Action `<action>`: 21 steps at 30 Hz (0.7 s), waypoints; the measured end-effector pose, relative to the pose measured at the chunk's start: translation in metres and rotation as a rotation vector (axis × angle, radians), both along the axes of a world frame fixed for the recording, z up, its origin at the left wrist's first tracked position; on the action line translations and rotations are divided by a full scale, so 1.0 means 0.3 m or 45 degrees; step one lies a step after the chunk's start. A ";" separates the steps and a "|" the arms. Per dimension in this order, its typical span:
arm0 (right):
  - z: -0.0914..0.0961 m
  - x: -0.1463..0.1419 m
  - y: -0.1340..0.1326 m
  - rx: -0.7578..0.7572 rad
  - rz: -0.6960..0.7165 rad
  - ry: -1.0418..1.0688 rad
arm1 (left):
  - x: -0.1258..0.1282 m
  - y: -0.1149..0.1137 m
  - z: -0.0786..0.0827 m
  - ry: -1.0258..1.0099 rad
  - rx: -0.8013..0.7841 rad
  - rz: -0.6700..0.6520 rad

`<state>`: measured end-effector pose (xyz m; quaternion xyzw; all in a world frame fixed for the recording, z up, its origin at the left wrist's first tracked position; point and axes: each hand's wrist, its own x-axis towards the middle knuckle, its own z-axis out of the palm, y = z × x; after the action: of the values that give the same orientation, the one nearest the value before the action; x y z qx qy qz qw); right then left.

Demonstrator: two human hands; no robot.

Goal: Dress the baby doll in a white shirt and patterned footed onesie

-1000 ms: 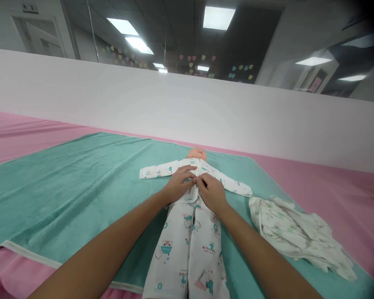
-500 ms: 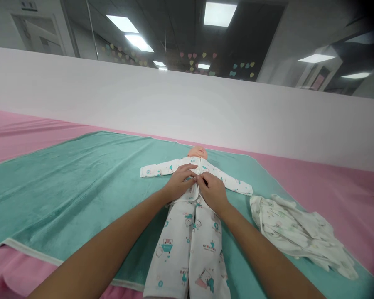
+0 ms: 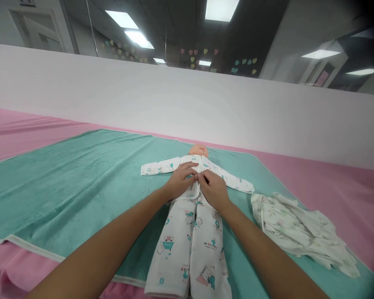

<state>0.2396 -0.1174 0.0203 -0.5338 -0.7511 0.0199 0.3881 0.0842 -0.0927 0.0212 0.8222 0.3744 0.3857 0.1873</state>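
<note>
A baby doll (image 3: 198,149) lies on its back on a teal towel (image 3: 81,178), dressed in a white printed top (image 3: 162,167) and matching trousers (image 3: 187,245). My left hand (image 3: 179,181) and my right hand (image 3: 213,189) meet on the doll's chest. Both pinch the front edges of the top where they close, fingers curled together. The doll's sleeves lie spread out to either side. Only the top of the doll's head shows beyond my hands.
A crumpled heap of white printed baby clothes (image 3: 299,230) lies on the towel to the right. The towel covers a pink sheet (image 3: 330,182). A low white wall (image 3: 205,104) runs behind, with a dark room and ceiling lights beyond it.
My hands have stayed on the doll's chest with only small finger shifts. The view has tilted slightly.
</note>
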 end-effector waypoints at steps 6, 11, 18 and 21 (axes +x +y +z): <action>-0.001 -0.001 -0.002 0.011 0.004 0.008 | 0.000 -0.002 0.001 0.004 -0.010 0.003; 0.001 0.000 -0.002 0.016 0.015 0.003 | 0.000 -0.004 0.002 0.006 0.001 0.000; 0.001 0.001 -0.001 0.016 -0.007 -0.015 | 0.000 -0.001 -0.002 0.004 0.009 -0.001; 0.001 0.000 -0.001 0.019 0.002 -0.019 | 0.000 0.000 -0.003 0.003 0.009 0.002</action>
<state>0.2397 -0.1176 0.0208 -0.5304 -0.7545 0.0109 0.3864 0.0843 -0.0927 0.0203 0.8230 0.3738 0.3862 0.1837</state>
